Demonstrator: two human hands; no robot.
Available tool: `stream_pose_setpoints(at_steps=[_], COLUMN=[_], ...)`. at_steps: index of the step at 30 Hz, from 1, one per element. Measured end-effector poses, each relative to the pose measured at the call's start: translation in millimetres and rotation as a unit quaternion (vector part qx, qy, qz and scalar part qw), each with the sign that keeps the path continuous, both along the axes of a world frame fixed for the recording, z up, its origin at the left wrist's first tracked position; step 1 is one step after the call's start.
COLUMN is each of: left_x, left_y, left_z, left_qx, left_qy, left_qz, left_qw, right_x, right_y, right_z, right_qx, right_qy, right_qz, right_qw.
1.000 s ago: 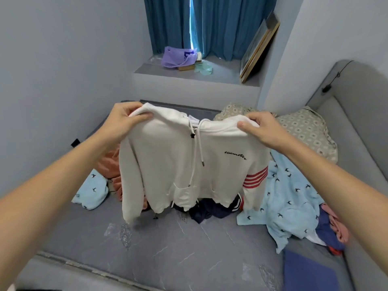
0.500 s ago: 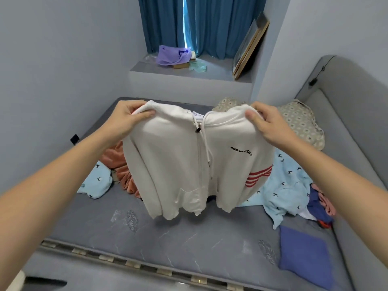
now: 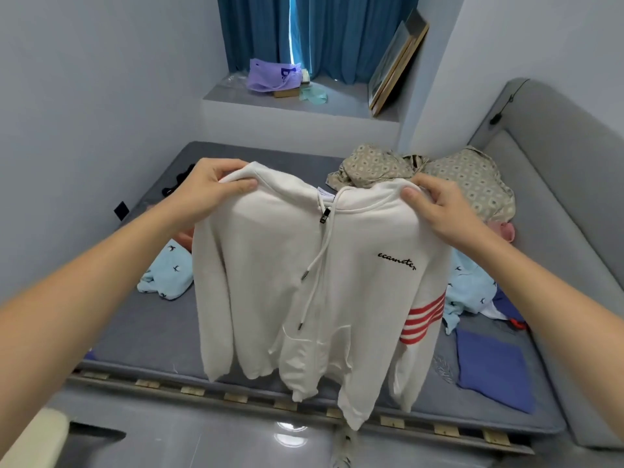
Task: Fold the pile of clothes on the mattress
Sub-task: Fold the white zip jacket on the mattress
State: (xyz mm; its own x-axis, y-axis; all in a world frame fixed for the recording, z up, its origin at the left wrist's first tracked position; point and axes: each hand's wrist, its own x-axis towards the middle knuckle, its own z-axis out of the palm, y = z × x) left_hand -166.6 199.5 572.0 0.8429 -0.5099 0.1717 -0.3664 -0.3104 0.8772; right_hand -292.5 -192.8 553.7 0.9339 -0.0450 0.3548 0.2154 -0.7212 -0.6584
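A white hoodie (image 3: 287, 271) with red sleeve stripes and black chest lettering hangs in the air in front of me, over the near edge of the grey mattress (image 3: 145, 319). My left hand (image 3: 209, 187) pinches its left shoulder and my right hand (image 3: 439, 207) pinches its right shoulder. Its sleeves and drawstrings dangle free. Behind it on the mattress lie other clothes: a light blue bird-print piece (image 3: 169, 275) on the left, more of the same print (image 3: 472, 292) on the right, and a patterned beige garment (image 3: 472, 177) at the back. The hoodie hides the middle of the pile.
A folded blue cloth (image 3: 493, 369) lies at the mattress's near right corner. A grey padded headboard (image 3: 567, 184) runs along the right. At the back, a window ledge (image 3: 337, 103) holds a purple bag (image 3: 270, 76) and a leaning frame (image 3: 398, 69). Bed slats (image 3: 236, 396) show along the near edge.
Both hands have drawn the hoodie back toward me, from over the pile to over the mattress's near edge. The view has pulled back and tilted down, showing slats and floor.
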Motion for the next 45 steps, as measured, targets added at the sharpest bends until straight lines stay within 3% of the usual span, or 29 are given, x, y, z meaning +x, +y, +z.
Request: stream_pose_setpoints(at_steps=[6,12,17,24,29,33,40,45], left_x=[63,164,242,349,406,420,435,461], left_y=[-16,-64,-106,-148,-162,-159,-160,-176], left_z=[-43,-133,-239,-435,-557,-629,-667,-657], left_qx=[0.033,0.073,0.100,0.124,0.172,0.228,0.276,0.208], left_qy=[0.005,0.025,0.052,0.053,0.013,0.051,0.082,0.168], left_qz=[0.006,0.009,0.018,0.043,0.050,0.036,0.016,-0.002], left_qw=[0.999,0.997,0.993,0.990,0.984,0.972,0.957,0.964], right_x=[61,167,251,356,402,417,421,444], right_y=[-12,-57,-95,-135,-150,-152,-145,-145], right_z=[-51,-145,-248,-425,-535,-603,-641,-628], right_qx=[0.029,0.050,0.031,0.014,-0.010,-0.060,-0.079,0.074], right_qy=[0.010,0.051,0.113,0.162,0.200,0.268,0.337,0.389], right_qz=[0.002,-0.004,0.004,-0.012,-0.032,-0.044,-0.049,-0.076], right_qw=[1.000,0.997,0.993,0.987,0.979,0.960,0.937,0.915])
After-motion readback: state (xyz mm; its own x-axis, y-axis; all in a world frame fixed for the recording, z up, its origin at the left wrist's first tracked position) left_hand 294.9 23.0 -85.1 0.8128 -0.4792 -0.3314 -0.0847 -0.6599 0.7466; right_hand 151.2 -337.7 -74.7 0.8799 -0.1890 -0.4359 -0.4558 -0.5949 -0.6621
